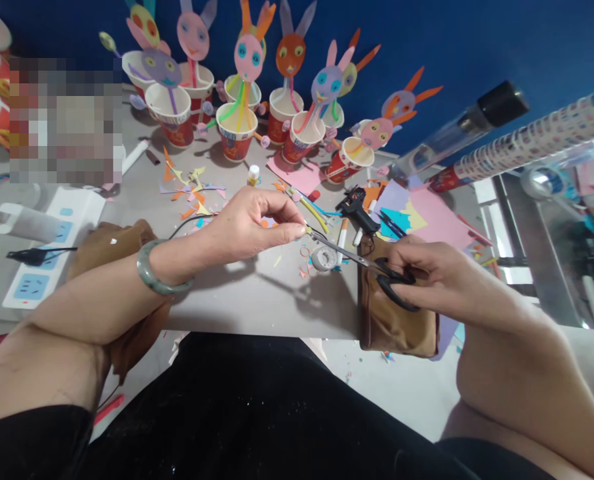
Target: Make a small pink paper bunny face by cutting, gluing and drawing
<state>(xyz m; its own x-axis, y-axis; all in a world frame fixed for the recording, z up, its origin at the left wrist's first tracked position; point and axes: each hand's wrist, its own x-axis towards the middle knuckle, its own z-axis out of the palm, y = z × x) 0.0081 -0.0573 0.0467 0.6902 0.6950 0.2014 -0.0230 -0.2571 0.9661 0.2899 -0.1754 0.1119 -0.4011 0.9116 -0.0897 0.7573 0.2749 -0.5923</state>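
Between thumb and fingertips, my left hand (257, 223) pinches a small yellow-green scrap of paper (309, 231). My right hand (434, 277) grips a pair of scissors (349, 252) by the black handles, and the blade tips meet the scrap at my left fingertips. Whether the blades are parted is too small to tell. Under the scissors lies a roll of white tape (324, 258). A black hot glue gun (357, 210) rests just behind my right hand, with a white marker (343, 235) beside it.
Several paper cups (237, 130) with paper rabbit heads stand along the blue wall. Coloured paper scraps (191, 190) and a glue bottle (253, 175) litter the table. A power strip (51, 247) lies left; brown pouches (399, 327) hang at the front edge. Stacked cups (531, 137) lean right.
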